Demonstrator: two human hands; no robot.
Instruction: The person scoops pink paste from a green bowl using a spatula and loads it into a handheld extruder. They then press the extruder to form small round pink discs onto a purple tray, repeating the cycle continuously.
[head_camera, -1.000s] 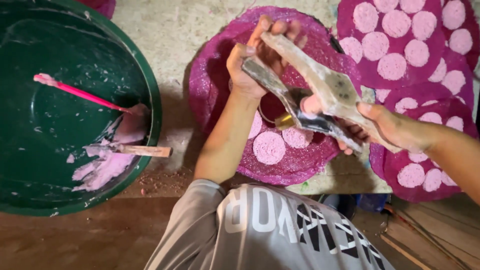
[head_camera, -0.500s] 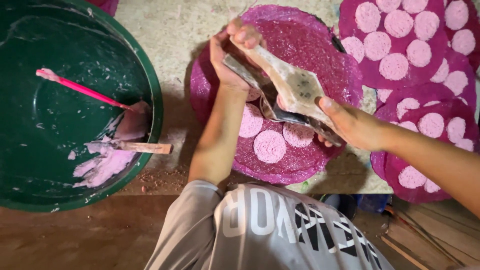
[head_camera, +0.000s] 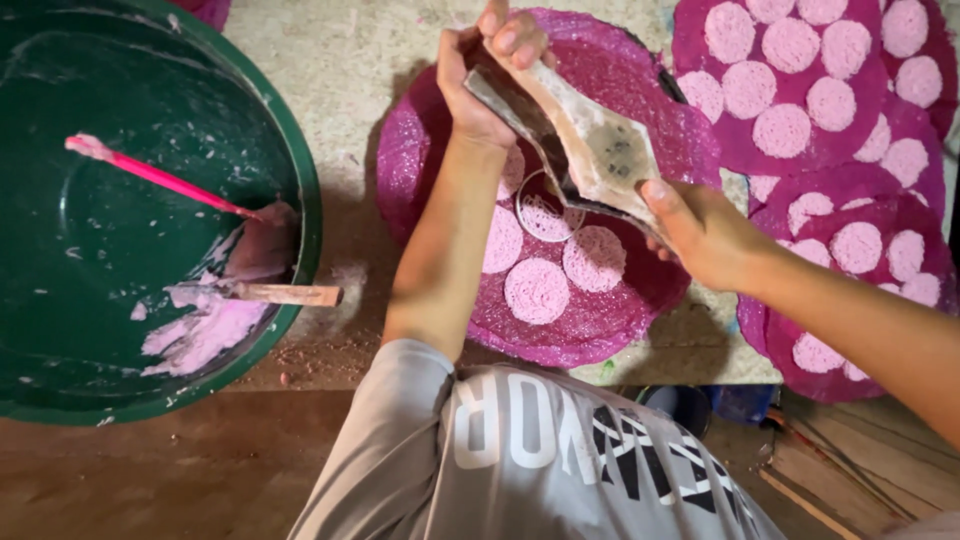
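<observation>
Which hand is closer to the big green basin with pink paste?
Left. The left hand grips the flat press's upper end, closer to the green basin; the right hand holds the far end.

Over the last second both hands have carried the flat press (head_camera: 590, 150) toward the far edge of the round purple mat (head_camera: 640, 300). The left hand (head_camera: 485, 75) has moved up and away, the right hand (head_camera: 705, 230) has followed inward. A fresh pink disc (head_camera: 545, 212) with a ring around it now lies uncovered under the press, beside the other discs (head_camera: 537, 290).
</observation>
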